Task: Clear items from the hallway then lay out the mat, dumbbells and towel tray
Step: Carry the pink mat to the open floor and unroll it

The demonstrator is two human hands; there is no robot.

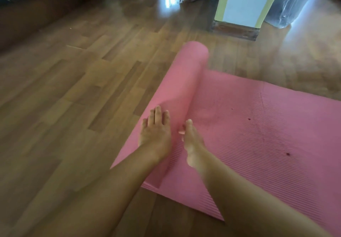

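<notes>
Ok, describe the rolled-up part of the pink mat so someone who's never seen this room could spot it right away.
On the wooden floor, a pink mat lies partly spread out in front of a white pillar. Along its left edge sits the roll, a smooth thick tube with the left hand flat on it. The flat part beside it is ribbed and dark-spotted.

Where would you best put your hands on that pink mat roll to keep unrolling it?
Flat palms on top of the rolled part of the pink mat, coming from its unrolled side, as the left hand does: the roll is too thick to grasp and rolls freely.
</notes>
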